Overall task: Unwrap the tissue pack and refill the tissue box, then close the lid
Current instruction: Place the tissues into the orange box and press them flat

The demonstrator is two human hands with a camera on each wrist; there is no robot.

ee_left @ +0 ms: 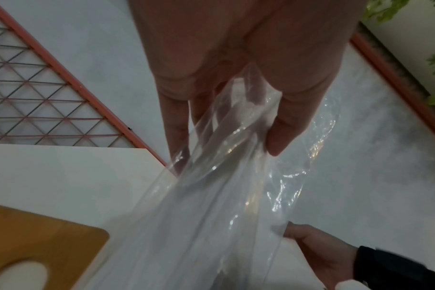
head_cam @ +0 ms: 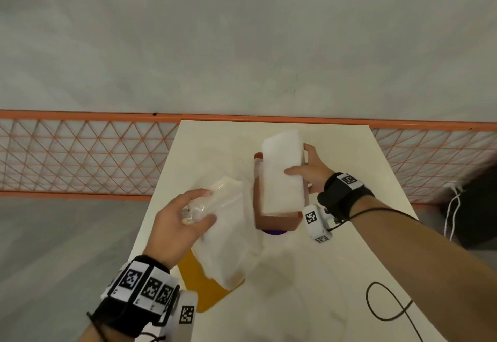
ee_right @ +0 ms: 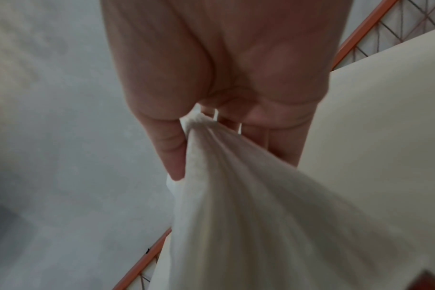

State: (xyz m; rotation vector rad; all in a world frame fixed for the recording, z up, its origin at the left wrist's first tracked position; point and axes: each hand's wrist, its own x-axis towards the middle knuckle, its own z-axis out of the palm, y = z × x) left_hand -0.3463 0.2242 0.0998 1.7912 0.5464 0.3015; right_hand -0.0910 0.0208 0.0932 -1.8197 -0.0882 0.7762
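Cream table: left hand grips empty clear wrapper; right hand holds tissue stack above open brown tissue box. Next, likely: lower stack in, squared.

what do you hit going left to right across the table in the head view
left hand gripping the clear wrapper → brown tissue box with the white tissue stack above it → right hand gripping that stack → black cable

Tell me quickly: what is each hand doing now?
Left hand: grips the clear plastic wrapper.
Right hand: grips the white tissue stack.
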